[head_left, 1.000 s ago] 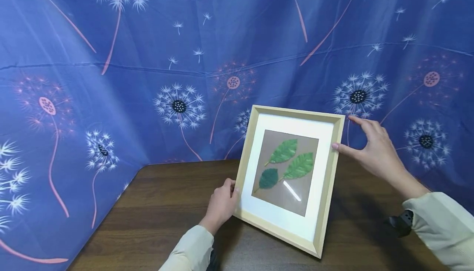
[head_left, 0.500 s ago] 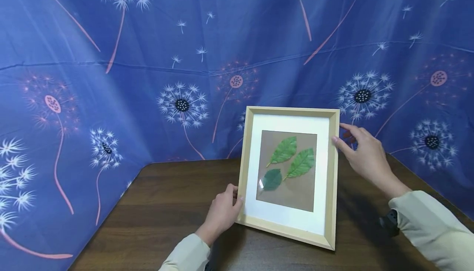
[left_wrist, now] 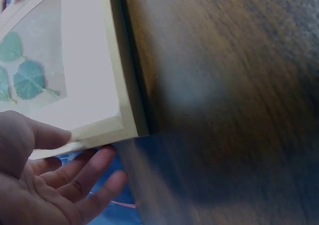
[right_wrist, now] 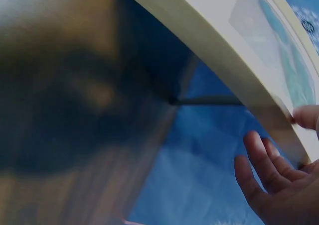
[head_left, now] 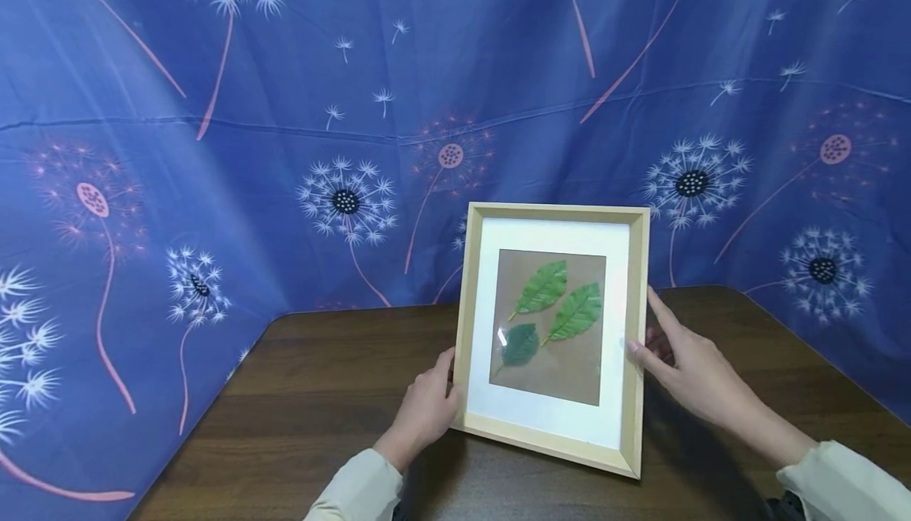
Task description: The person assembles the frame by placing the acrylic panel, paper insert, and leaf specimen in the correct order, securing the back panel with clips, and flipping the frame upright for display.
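Observation:
A pale wooden picture frame [head_left: 638, 268] stands nearly upright on the brown table, turned slightly. Behind its glass, a white mat surrounds three green leaves [head_left: 544, 288] on a brown backing. My left hand [head_left: 423, 406] grips the lower left side, its thumb on the front and its fingers around the outer edge. On the opposite side, about halfway up, my right hand [head_left: 701, 367] pinches the frame's edge between thumb and fingers. The right wrist view shows a thin dark support leg [right_wrist: 209, 101] reaching from behind the frame to the tabletop.
The dark wood table [head_left: 320, 394] ends at a back edge against a blue cloth [head_left: 285, 110] printed with dandelions. The cloth also hangs along the left and right sides. Shadows of the frame and arms fall on the tabletop.
The frame has straightened from a leaning tilt and turned a little to face me, shifting slightly left. My right hand has slid down its right side from near the top corner.

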`<state>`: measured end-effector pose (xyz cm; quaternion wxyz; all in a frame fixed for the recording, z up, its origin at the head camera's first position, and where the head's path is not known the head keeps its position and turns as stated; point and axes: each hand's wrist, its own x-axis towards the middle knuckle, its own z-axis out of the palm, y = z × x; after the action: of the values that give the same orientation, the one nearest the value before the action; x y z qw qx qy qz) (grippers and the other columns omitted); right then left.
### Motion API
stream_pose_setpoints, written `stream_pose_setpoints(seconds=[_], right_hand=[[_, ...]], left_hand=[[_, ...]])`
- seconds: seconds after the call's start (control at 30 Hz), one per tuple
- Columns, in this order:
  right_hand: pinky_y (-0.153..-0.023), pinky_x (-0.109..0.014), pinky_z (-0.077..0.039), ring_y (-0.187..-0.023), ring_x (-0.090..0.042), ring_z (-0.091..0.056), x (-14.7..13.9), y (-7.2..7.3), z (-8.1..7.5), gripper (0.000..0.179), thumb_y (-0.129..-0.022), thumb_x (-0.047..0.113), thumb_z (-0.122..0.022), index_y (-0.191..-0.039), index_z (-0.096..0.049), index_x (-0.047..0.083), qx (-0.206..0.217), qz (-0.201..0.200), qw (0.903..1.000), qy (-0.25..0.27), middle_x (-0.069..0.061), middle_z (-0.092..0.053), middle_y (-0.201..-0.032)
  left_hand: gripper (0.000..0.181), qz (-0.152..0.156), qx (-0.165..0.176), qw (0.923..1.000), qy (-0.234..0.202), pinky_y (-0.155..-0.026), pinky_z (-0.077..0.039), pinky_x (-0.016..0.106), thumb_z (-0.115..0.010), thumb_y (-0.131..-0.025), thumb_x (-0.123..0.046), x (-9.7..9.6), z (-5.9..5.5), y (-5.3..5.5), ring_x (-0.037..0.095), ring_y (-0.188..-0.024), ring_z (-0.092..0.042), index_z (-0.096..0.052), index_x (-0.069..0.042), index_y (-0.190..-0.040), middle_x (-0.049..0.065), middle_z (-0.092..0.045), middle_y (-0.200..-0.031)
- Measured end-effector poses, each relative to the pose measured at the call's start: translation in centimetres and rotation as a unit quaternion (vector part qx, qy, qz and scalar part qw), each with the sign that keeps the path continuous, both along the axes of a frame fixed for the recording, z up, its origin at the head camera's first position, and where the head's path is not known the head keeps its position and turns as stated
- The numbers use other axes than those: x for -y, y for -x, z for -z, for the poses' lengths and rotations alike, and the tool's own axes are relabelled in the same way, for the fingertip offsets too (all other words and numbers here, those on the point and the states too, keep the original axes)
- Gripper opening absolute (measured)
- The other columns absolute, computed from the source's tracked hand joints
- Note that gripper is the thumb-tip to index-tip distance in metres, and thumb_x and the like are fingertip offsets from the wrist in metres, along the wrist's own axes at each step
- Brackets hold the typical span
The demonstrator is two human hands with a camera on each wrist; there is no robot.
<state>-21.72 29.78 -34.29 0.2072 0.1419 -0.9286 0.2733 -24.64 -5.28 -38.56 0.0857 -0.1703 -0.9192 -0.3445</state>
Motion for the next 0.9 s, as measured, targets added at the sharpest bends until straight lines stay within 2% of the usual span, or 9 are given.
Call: stream_pose_setpoints(seconds=[0.1, 0.17, 0.3, 0.4, 0.53, 0.6, 0.77, 0.9], right_hand=[[-0.059, -0.026, -0.051, -0.07, -0.006, -0.06, 0.1, -0.9, 1.4, 0.103, -0.094, 0.016, -0.076, -0.163, 0.001, 0.004, 0.038, -0.027, 0.9988, 0.011, -0.003, -0.067, -0.095], [-0.058, -0.026, -0.051, -0.068, -0.004, -0.06, 0.1, -1.3, 2.0, 0.11, -0.092, 0.015, -0.077, -0.163, 0.007, 0.007, 0.063, -0.045, 0.9967, 0.024, -0.001, -0.066, -0.093], [-0.061, -0.027, -0.054, -0.071, -0.006, -0.063, 0.0, -1.5, 2.5, 0.112, -0.094, 0.015, -0.075, -0.162, 0.013, 0.013, 0.091, -0.062, 0.993, 0.045, 0.001, -0.069, -0.091], [-0.063, -0.027, -0.054, -0.072, -0.004, -0.062, -0.2, -1.2, 2.5, 0.11, -0.095, 0.017, -0.074, -0.162, 0.012, 0.013, 0.095, -0.058, 0.9931, 0.036, 0.001, -0.07, -0.093], [-0.062, -0.027, -0.052, -0.073, -0.002, -0.059, -0.3, -0.8, 2.4, 0.106, -0.097, 0.021, -0.072, -0.163, 0.01, 0.012, 0.097, -0.051, 0.9938, 0.017, -0.002, -0.071, -0.097], [-0.061, -0.027, -0.052, -0.073, -0.003, -0.059, -0.3, -0.6, 2.4, 0.103, -0.097, 0.021, -0.071, -0.163, 0.007, 0.011, 0.094, -0.049, 0.9943, 0.013, -0.005, -0.072, -0.099], [-0.063, -0.031, -0.055, -0.079, -0.013, -0.067, 0.1, -0.3, 2.7, 0.095, -0.1, 0.019, -0.068, -0.163, 0.002, 0.008, 0.095, -0.037, 0.9947, 0.016, -0.01, -0.072, -0.101], [-0.06, -0.039, -0.056, -0.078, -0.022, -0.07, 0.5, -0.4, 3.2, 0.085, -0.103, 0.02, -0.062, -0.162, -0.003, 0.004, 0.105, -0.008, 0.9944, 0.01, -0.019, -0.072, -0.098]], left_hand=[[0.055, 0.01, -0.023, 0.9996, 0.008, -0.071, -0.055, 0.054, -0.058, -0.094, 0.004, 0.1, 0.0, -0.1, 0.038, -0.089, -0.071, -0.044, -0.001, -0.147, 0.024, -0.071, -0.109], [0.056, 0.013, -0.029, 0.9994, 0.011, -0.07, -0.055, 0.053, -0.058, -0.093, 0.005, 0.1, 0.2, -0.1, 0.037, -0.087, -0.071, -0.043, -0.001, -0.147, 0.024, -0.071, -0.107], [0.055, 0.016, -0.037, 0.999, 0.018, -0.071, -0.055, 0.052, -0.06, -0.093, 0.006, 0.2, 0.3, -0.1, 0.036, -0.087, -0.07, -0.043, 0.0, -0.144, 0.023, -0.071, -0.106], [0.053, 0.021, -0.029, 0.9989, 0.029, -0.067, -0.055, 0.049, -0.06, -0.093, 0.006, 0.2, 0.3, -0.2, 0.033, -0.081, -0.069, -0.041, 0.003, -0.142, 0.022, -0.071, -0.103], [0.05, 0.032, 0.004, 0.9989, 0.034, -0.061, -0.052, 0.041, -0.058, -0.094, 0.005, 0.4, 0.2, -0.5, 0.025, -0.072, -0.065, -0.039, 0.006, -0.14, 0.022, -0.07, -0.101], [0.048, 0.039, 0.005, 0.9986, 0.036, -0.059, -0.051, 0.04, -0.057, -0.094, 0.006, 0.4, 0.2, -0.8, 0.023, -0.07, -0.064, -0.039, 0.008, -0.138, 0.022, -0.069, -0.099], [0.045, 0.05, -0.004, 0.9976, 0.049, -0.053, -0.048, 0.036, -0.055, -0.093, 0.007, 0.3, 0.1, -1.3, 0.017, -0.063, -0.059, -0.038, 0.011, -0.135, 0.021, -0.068, -0.091], [0.046, 0.045, 0.011, 0.9981, 0.041, -0.047, -0.043, 0.032, -0.054, -0.092, 0.006, 0.1, 0.1, -1.5, 0.014, -0.055, -0.051, -0.037, 0.012, -0.135, 0.018, -0.067, -0.085]])
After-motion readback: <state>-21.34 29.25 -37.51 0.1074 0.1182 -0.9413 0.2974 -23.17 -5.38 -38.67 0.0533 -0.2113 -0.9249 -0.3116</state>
